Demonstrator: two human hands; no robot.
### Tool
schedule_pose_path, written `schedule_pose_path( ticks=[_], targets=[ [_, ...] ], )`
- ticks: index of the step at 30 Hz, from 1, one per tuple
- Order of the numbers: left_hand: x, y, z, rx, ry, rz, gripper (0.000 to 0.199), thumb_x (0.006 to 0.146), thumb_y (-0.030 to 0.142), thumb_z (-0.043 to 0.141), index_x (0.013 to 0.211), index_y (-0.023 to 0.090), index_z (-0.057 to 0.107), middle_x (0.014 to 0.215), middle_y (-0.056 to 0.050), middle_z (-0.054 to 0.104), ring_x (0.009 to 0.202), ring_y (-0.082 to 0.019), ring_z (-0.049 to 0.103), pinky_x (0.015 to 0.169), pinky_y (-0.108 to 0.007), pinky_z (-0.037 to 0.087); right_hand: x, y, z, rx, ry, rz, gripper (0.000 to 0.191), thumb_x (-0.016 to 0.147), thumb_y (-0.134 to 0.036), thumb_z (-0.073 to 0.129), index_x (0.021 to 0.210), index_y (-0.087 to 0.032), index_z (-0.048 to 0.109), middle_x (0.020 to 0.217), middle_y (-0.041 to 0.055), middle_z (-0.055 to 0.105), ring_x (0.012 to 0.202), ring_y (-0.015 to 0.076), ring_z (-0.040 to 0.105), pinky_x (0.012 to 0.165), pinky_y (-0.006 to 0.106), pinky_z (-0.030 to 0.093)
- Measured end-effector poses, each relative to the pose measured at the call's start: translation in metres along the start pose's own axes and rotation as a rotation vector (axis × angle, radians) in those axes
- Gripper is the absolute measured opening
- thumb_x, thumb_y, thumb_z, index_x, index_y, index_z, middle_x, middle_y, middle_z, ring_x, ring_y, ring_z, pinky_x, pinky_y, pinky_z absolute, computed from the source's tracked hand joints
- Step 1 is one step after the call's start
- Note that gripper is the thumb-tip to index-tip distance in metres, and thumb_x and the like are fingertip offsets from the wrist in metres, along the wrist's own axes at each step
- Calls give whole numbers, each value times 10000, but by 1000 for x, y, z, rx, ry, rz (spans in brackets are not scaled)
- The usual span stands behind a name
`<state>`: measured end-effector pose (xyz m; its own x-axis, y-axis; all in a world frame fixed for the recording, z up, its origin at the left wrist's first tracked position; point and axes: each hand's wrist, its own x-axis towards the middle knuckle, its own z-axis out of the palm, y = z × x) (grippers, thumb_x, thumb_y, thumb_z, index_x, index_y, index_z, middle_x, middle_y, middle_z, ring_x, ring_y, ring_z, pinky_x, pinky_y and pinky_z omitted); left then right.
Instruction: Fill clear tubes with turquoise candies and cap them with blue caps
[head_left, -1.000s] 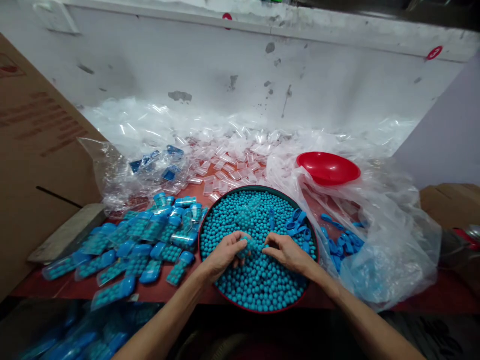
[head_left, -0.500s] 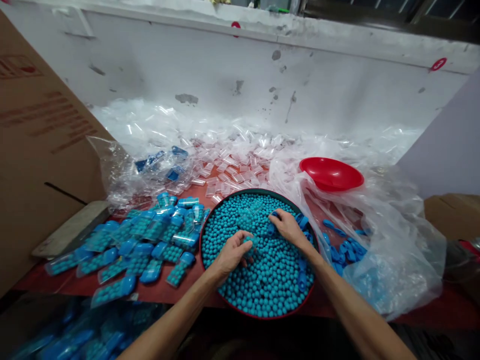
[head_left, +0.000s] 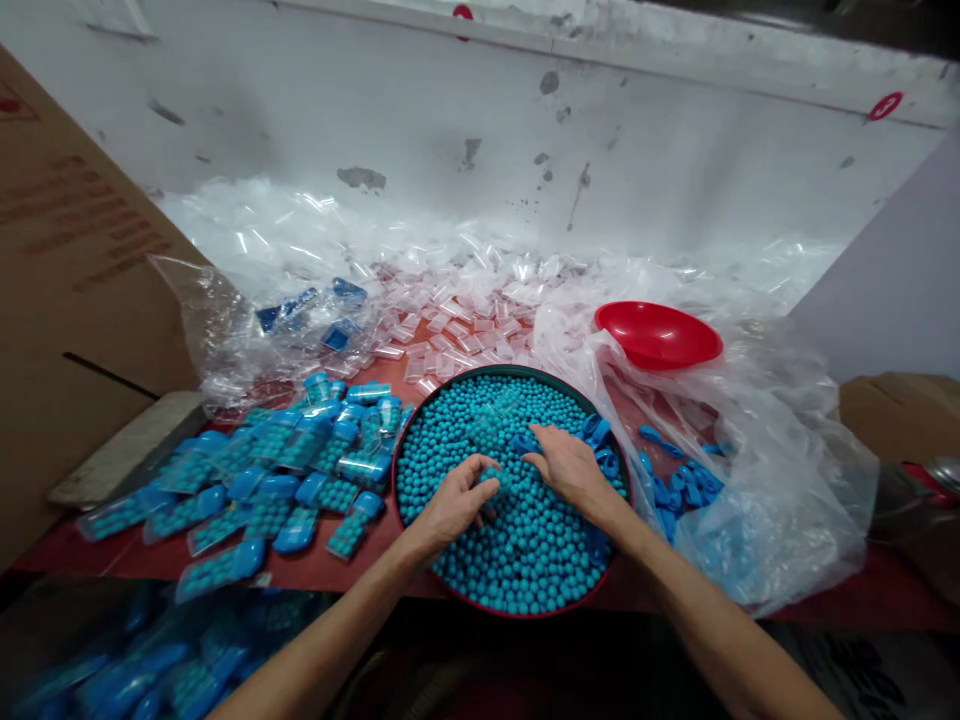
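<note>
A round tub [head_left: 400, 440] full of small turquoise balls [head_left: 517, 570] stands in front of me. Over its middle, my left hand [head_left: 456, 505] is closed around a small clear container [head_left: 491, 482] with turquoise balls in it, partly hidden by the fingers. My right hand [head_left: 566, 468] pinches a blue cap [head_left: 519, 443] at its fingertips, just right of and above that container. Another clear container [head_left: 491, 425] lies on the balls beyond my hands. More blue caps [head_left: 598, 430] rest along the tub's right side.
Filled, blue-capped containers [head_left: 277, 500] are piled left of the tub. Empty clear containers [head_left: 457, 330] lie behind it. A red bowl [head_left: 660, 335] sits on plastic bagging [head_left: 795, 500] at the right, near loose blue pieces [head_left: 682, 490]. A cardboard box [head_left: 90, 250] stands left.
My right hand has moved left with the blue cap, closer to the container in my left hand. The left hand keeps its hold. The view has tilted slightly downward.
</note>
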<state>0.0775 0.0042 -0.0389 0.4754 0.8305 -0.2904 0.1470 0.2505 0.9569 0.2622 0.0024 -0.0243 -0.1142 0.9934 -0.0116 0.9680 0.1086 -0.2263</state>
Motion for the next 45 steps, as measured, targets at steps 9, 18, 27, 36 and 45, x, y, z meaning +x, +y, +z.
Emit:
schedule_pose_path(
  ticks=[9,18,27,36,45],
  targets=[
    [1,1,4,-22,7,40,272,734,306,500,958,167,432,679,28,514,460,-62,490,352,-137,350,0,0,-5,519,-88,-100,305,834,-258,398,1090,-176,542,994,51,625,890,171,559,785,281,414],
    [-4,4,15,-130,-53,58,465,754,326,478,1166,198,305,751,19,501,402,-60,480,337,-179,378,-24,-19,-7,809,-41,-195,319,843,-251,373,1099,-235,561,886,-11,644,817,152,568,779,268,417],
    [-13,9,18,-149,-28,50,353,748,292,489,1077,202,398,754,26,496,354,-6,404,306,-132,295,-31,-12,-9,860,-151,-189,311,835,-279,384,1035,-188,604,624,-21,538,563,107,467,570,217,396],
    [-15,16,16,-112,-68,105,384,773,266,481,1148,196,436,675,35,485,391,-9,387,361,-132,337,-36,-7,-7,970,-184,-127,304,825,-315,407,1012,-177,603,617,-20,503,540,97,418,542,214,372],
    [-13,15,18,-141,-80,49,471,755,291,500,1196,192,368,802,3,529,370,-4,427,325,-133,312,-41,-14,-5,925,-81,-145,305,854,-319,360,994,-181,593,624,-21,478,563,101,422,563,211,358]
  ],
)
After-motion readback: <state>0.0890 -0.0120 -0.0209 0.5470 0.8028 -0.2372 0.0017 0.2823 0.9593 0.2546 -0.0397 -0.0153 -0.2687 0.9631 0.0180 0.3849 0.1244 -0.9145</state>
